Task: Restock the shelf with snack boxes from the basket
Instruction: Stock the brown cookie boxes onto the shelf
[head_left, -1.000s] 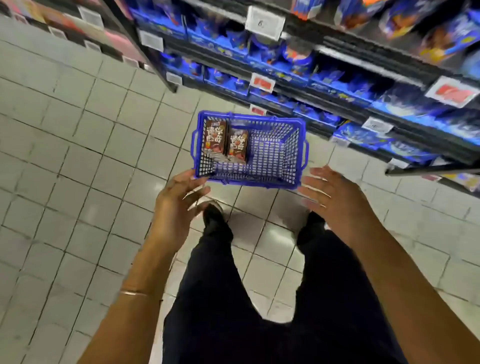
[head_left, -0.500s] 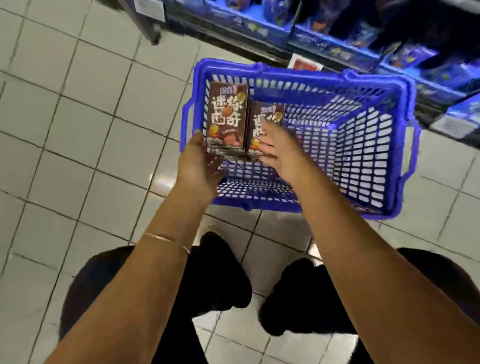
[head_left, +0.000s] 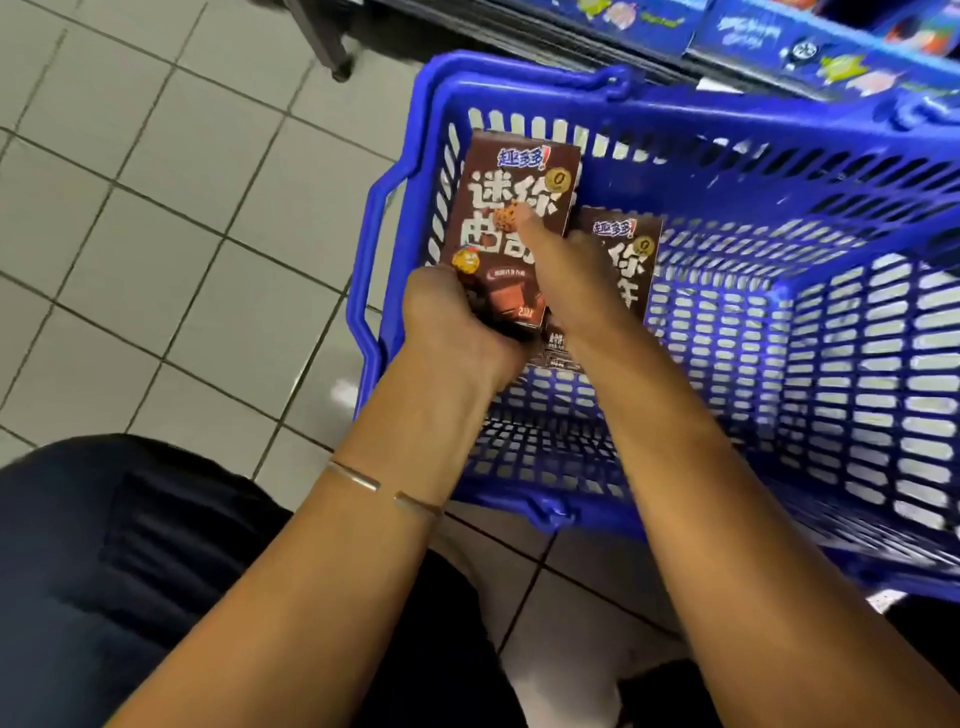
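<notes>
Two snack boxes (head_left: 511, 171) stood in the blue basket (head_left: 519, 93) on grey floor tiles (head_left: 156, 234) beside a stocked shelf (head_left: 545, 36). Left grip (head_left: 452, 322) clasped one; right grip (head_left: 576, 270) closure indeterminate.

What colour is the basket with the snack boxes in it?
The basket is bright blue plastic, seen best in the head view.

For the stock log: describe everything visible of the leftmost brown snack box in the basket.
The brown snack box is a cardboard-looking carton printed with white Chinese characters, a cookie picture and a blue logo on top. It leans inside the blue basket by its left wall, overlapping a matching box. The left hand grips its lower corner; one digit of the right hand rests on its face.
</notes>
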